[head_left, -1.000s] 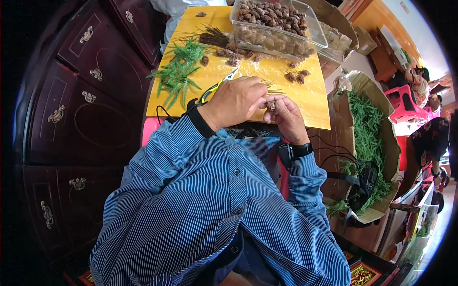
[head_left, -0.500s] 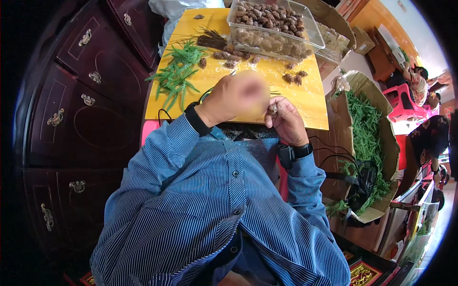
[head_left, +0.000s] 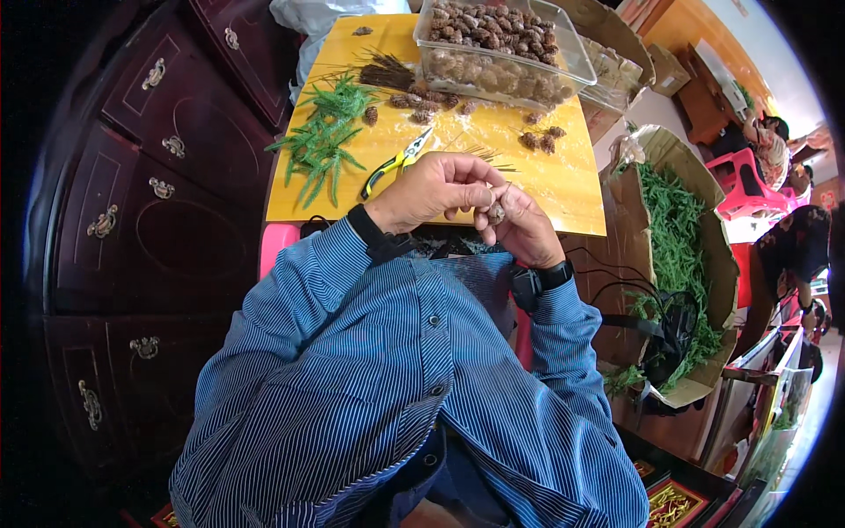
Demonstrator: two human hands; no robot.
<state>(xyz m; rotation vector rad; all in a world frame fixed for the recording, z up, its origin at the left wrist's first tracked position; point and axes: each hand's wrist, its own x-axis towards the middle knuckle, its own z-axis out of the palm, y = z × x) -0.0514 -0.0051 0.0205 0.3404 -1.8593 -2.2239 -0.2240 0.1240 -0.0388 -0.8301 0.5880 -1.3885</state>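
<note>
Pine cone (head_left: 496, 214), between right fingers (head_left: 521, 209), left hand (head_left: 436, 189) beside

We see worktop (head_left: 568, 194) yellow, flecked whitish | pine cones (head_left: 493, 32) brown | sprigs (head_left: 333, 107) bright green | hand tool (head_left: 408, 157) yellow and black, tip silvery | shirt (head_left: 352, 396) blue, finely striped white | wristbands (head_left: 556, 275) black | we note cabinet (head_left: 194, 229) dark red-brown, handles (head_left: 102, 222) silvery | stool (head_left: 744, 176) pink | carton (head_left: 723, 255) tan

My yellow table (head_left: 563, 189) holds a clear plastic box (head_left: 574, 77), brown bumpy cones (head_left: 422, 116), feathery green sprigs (head_left: 327, 145), thin dark sticks (head_left: 387, 74) and a yellow-black tool (head_left: 408, 155).
</note>
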